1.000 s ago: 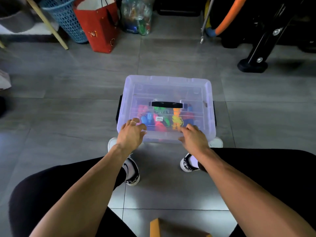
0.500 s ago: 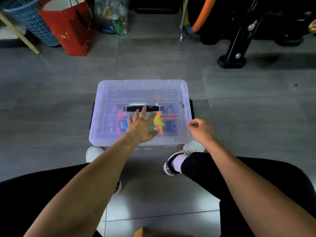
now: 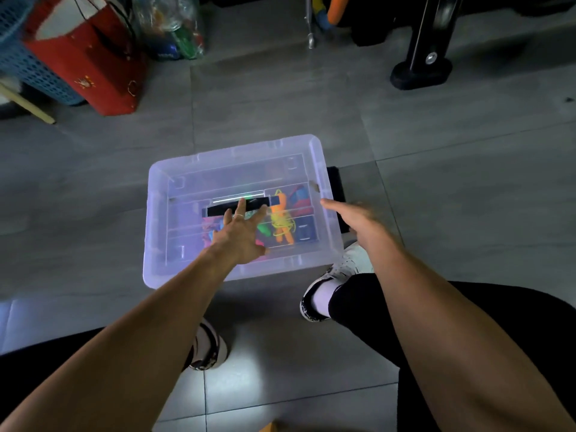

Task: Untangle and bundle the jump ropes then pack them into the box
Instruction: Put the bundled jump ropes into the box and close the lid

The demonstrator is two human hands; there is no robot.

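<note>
A clear plastic box (image 3: 174, 169) with its lid on stands on the grey tiled floor in front of me. Through the lid I see bundled jump ropes (image 3: 282, 219) in orange, yellow, green, red and blue. My left hand (image 3: 241, 232) lies spread on the lid, fingers straight, fingertips touching the black handle (image 3: 215, 211) at the lid's centre. My right hand (image 3: 358, 218) hovers at the box's right edge with fingers extended, beside the black side latch (image 3: 338, 194). It holds nothing.
A red paper bag (image 3: 90, 67), a blue mesh basket (image 3: 21, 63) and a clear bag of bottles (image 3: 171, 26) stand at the back left. A black stand foot (image 3: 420, 70) is at the back right. My shoes (image 3: 330, 288) sit just below the box.
My left hand slid from the lid's front edge up to the black handle. My right hand left the lid and moved out to the box's right side, its fingers opening.
</note>
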